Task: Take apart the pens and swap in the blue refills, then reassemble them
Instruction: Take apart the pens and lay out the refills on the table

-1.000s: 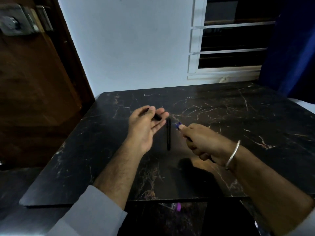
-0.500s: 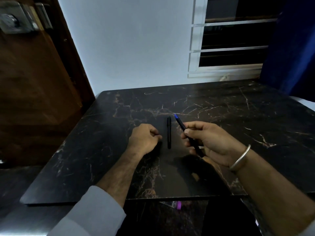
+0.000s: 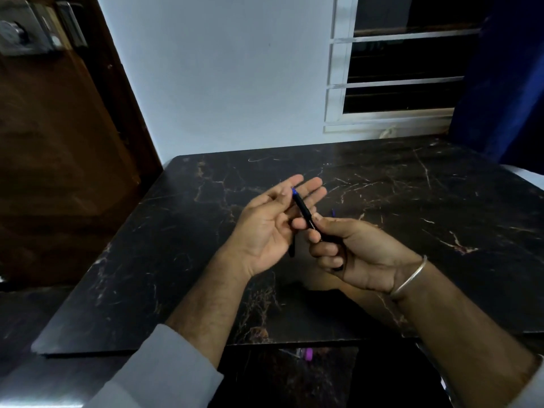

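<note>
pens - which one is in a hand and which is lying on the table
The pen with the blue tip is held up in the right hand, pointing toward the open left hand. The other black pen lies on the table, mostly hidden behind the left hand.

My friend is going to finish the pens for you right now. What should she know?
Right hand: closed around a black pen, blue tip pointing up and away.
Left hand: open and empty, fingers spread just behind the pen's tip.
Second black pen: lying on the marble table, mostly hidden behind the left hand.
A small blue bit lies on the table beyond the right hand; too small to identify.
Done: the held pen shows a blue tip.
Left: whether it is fully reassembled is unclear; check the other pen too.
</note>
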